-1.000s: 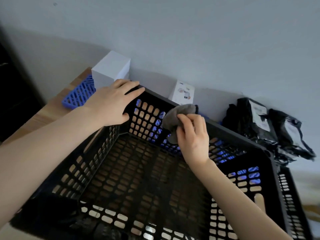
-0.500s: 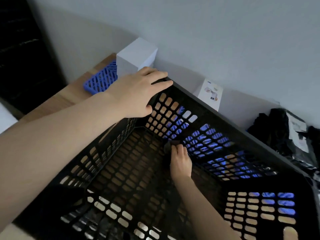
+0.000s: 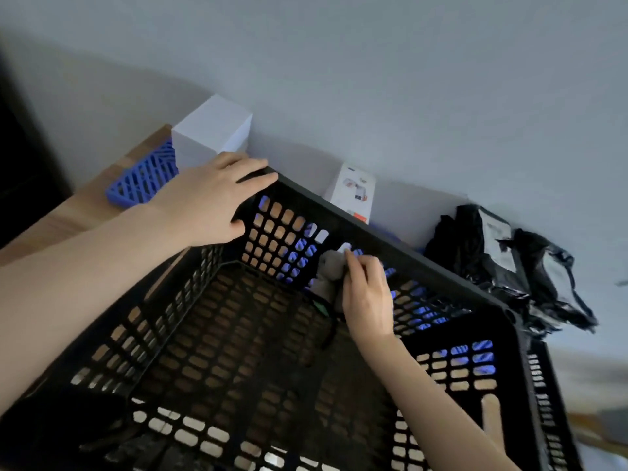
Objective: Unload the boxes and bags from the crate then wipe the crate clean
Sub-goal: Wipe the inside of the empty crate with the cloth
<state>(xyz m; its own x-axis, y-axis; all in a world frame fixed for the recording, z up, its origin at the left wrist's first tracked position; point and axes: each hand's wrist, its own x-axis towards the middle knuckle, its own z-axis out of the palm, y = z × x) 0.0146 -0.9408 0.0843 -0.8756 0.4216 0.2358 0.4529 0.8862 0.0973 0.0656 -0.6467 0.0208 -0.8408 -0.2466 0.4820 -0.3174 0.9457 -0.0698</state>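
A black slotted crate (image 3: pixel 401 248) fills the lower view, with nothing inside but my right arm and a cloth. My left hand (image 3: pixel 217 198) grips the crate's far left corner, fingers over the rim and thumb on the inner wall. My right hand (image 3: pixel 368 294) is inside the crate and holds a grey cloth (image 3: pixel 331 266) against the far wall's inner face. A white box (image 3: pixel 210 134) stands behind the left corner. A smaller printed white box (image 3: pixel 351 192) stands by the wall behind the crate. Black plastic bags (image 3: pixel 509 263) lie in a heap to the right.
A blue lattice tray (image 3: pixel 142 180) lies on the wooden table (image 3: pixel 78 212) under the white box. A pale wall runs close behind the crate. Another black slotted piece (image 3: pixel 547 413) shows at the crate's right side.
My right hand went from the top of the far wall down to the crate's bottom with the cloth, then came back up the wall. The left hand stayed on the corner.
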